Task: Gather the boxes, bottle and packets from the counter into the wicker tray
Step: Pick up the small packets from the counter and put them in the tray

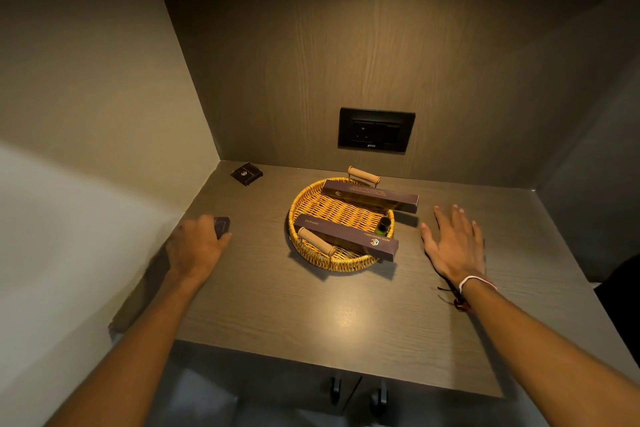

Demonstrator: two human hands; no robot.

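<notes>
A round wicker tray (pixel 313 208) with two wooden handles sits in the middle of the wooden counter (pixel 311 315). Two long dark boxes lie across it: one at the far rim (pixel 370 197), one at the near rim (pixel 346 236). A small green bottle (pixel 383 226) with a black cap stands between them at the tray's right side. My left hand (pixel 197 246) is left of the tray, shut on a small dark packet (pixel 222 225). My right hand (pixel 453 243) hovers flat to the right of the tray, fingers spread, holding nothing. Another dark packet (pixel 246 174) lies in the back left corner.
A black wall socket (pixel 376 130) is on the back panel above the tray. Walls close the counter at the left, back and right. Two dark cabinet handles (pixel 356 392) show below the counter's front edge.
</notes>
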